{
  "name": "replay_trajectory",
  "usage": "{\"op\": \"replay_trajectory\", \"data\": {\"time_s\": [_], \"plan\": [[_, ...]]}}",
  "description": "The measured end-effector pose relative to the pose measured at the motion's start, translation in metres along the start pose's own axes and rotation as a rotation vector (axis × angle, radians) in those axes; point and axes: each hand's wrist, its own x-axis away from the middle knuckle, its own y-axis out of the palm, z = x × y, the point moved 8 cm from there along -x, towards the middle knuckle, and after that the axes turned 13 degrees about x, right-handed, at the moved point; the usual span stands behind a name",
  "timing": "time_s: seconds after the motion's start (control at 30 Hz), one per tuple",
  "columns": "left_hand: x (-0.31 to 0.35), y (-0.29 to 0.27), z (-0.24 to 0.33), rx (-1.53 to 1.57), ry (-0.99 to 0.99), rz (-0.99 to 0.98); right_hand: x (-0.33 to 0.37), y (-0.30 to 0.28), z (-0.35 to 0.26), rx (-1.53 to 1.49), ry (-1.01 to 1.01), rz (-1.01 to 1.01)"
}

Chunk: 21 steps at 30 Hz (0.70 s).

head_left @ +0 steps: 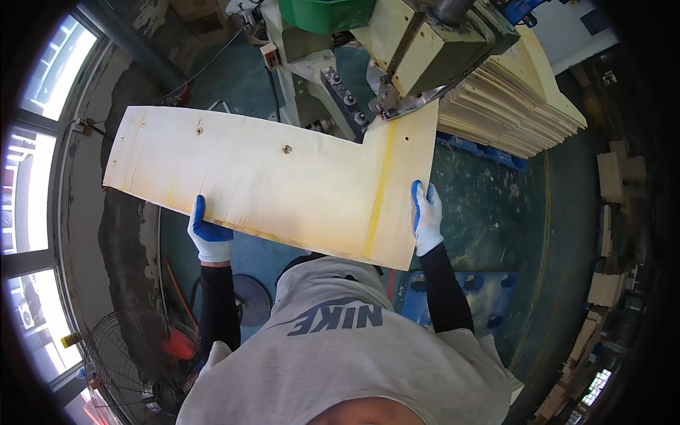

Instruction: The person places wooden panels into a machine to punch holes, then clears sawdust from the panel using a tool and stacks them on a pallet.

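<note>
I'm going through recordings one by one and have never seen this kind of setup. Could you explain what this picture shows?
There is no robot here. A wide fisheye camera on a person's head looks down, so straight edges bend. The gloved left hand holds the near edge of a large, flat wooden panel; the gloved right hand holds its right edge. The panel's far right part reaches a pale machine; whether it also rests there, I cannot tell. Beyond, at upper right, is a stack of wooden sheets. A wire fan stands at lower left.
</note>
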Motion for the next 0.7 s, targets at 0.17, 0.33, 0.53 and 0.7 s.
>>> {"op": "replay_trajectory", "data": {"time_s": [0.17,0.33,0.53,0.7], "plan": [[-0.012,0.004,0.011,0.037,0.019,-0.058,0.006,0.037,-0.006,-0.096,0.022,-0.017],[-0.049,-0.027,0.009,-0.054,0.094,0.074,-0.024,0.070,-0.024,-0.028,-0.043,-0.061],[-0.067,-0.032,0.011,-0.138,0.063,0.098,-0.030,0.077,-0.005,-0.082,0.020,-0.064],[-0.076,-0.037,0.011,-0.206,0.079,0.099,-0.022,0.080,-0.009,-0.032,0.049,-0.037]]}}
